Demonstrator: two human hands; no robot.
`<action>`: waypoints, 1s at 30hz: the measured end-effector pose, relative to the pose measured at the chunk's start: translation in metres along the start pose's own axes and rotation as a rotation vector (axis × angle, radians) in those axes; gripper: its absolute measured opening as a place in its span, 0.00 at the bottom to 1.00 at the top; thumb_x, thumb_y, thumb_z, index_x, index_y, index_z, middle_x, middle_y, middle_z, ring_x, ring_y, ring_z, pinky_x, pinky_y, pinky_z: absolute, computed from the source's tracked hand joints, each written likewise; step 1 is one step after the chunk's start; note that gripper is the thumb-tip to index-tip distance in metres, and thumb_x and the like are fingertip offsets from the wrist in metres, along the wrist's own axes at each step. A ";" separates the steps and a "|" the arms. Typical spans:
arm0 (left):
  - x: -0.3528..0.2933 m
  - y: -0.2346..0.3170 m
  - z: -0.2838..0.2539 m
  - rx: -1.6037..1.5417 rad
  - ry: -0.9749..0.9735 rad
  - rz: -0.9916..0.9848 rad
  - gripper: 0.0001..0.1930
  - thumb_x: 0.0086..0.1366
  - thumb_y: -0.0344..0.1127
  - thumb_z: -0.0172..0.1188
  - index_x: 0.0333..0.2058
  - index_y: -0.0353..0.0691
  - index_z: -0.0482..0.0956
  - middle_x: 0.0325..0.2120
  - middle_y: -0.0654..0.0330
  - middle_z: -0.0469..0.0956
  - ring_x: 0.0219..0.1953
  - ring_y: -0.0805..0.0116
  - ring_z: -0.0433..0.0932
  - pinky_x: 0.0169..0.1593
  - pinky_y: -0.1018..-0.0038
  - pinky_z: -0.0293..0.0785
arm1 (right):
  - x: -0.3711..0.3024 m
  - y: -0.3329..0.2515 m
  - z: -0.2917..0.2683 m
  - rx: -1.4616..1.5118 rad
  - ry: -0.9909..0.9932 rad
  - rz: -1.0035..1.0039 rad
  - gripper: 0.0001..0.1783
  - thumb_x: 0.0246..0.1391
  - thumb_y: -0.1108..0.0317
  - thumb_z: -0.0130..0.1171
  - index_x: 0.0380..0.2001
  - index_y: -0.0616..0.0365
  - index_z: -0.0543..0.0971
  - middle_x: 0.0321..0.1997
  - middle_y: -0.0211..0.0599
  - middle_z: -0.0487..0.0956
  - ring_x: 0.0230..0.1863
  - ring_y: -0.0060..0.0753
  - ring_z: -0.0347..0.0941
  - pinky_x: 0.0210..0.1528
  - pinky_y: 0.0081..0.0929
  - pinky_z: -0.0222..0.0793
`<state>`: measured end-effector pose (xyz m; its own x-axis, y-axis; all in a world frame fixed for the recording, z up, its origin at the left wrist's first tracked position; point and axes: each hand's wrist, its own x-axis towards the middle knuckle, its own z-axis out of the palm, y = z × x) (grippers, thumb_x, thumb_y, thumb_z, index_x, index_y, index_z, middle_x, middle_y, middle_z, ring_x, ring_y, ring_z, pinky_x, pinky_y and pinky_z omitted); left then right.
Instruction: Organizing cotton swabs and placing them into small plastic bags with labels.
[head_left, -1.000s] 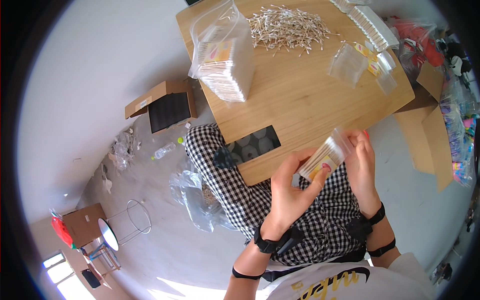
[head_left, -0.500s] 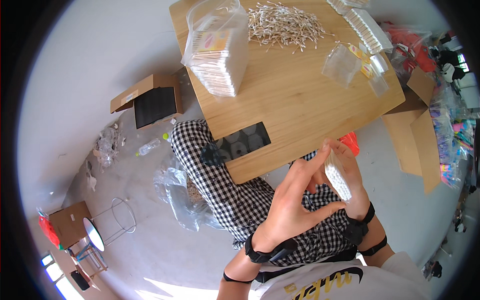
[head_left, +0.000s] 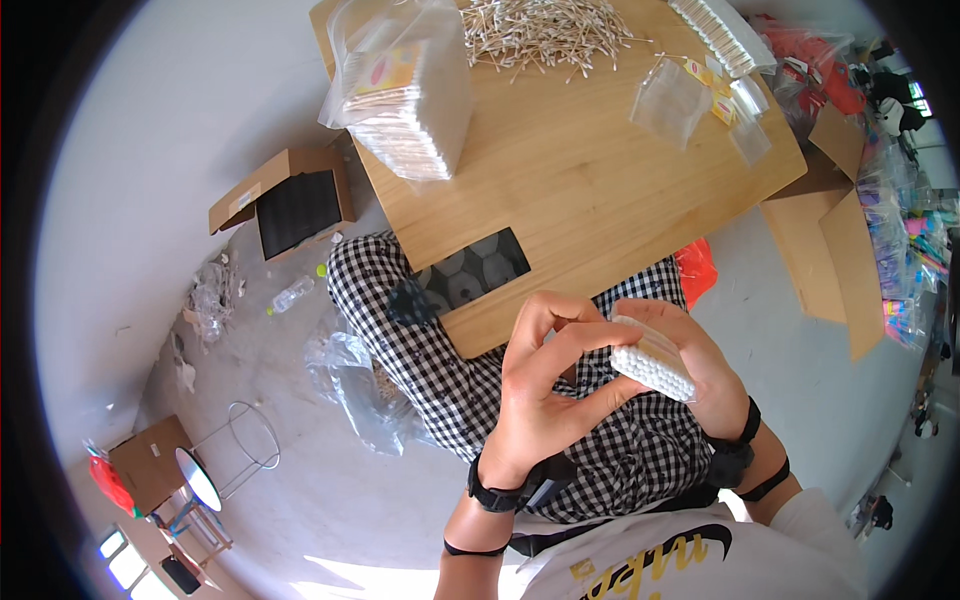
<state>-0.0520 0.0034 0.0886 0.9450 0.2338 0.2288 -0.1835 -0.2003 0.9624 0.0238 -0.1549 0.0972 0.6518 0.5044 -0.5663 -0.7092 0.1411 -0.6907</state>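
A flat pack of cotton swabs [head_left: 655,371], its white tips facing me, is held over my lap, just off the table's near edge. My right hand [head_left: 712,375] wraps it from the right and behind, fingers closed round it. From the left, the thumb and index finger of my left hand [head_left: 545,385] pinch its left end. Clear film seems to cover part of the pack. On the table, a large clear bag of stacked swab packs [head_left: 415,120] stands at the far left, beside a heap of loose cotton swabs [head_left: 545,35].
Empty clear sleeves [head_left: 668,103] with yellow labels lie on the wooden table [head_left: 560,170] at right. Behind them is a row of swabs [head_left: 720,38]. A dark patterned panel [head_left: 480,270] sits at the near edge. Open cardboard boxes [head_left: 835,250] flank the table.
The swab pack has turned and shifted left, its tip row now lying more sideways. My left thumb and index finger have closed on its left end. The whole view has shifted slightly.
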 end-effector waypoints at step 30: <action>-0.005 -0.002 0.000 -0.642 0.098 -0.405 0.27 0.59 0.15 0.61 0.57 0.28 0.66 0.49 0.51 0.75 0.53 0.66 0.76 0.50 0.74 0.80 | -0.009 -0.009 0.005 -0.365 -0.088 -0.263 0.18 0.57 0.73 0.62 0.48 0.65 0.71 0.44 0.37 0.79 0.44 0.22 0.76 0.48 0.22 0.73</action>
<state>-0.0564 0.0025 0.0854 0.9491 0.2606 -0.1770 0.0225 0.5044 0.8632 0.0233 -0.1563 0.1109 0.7606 0.5643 -0.3210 -0.3714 -0.0275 -0.9281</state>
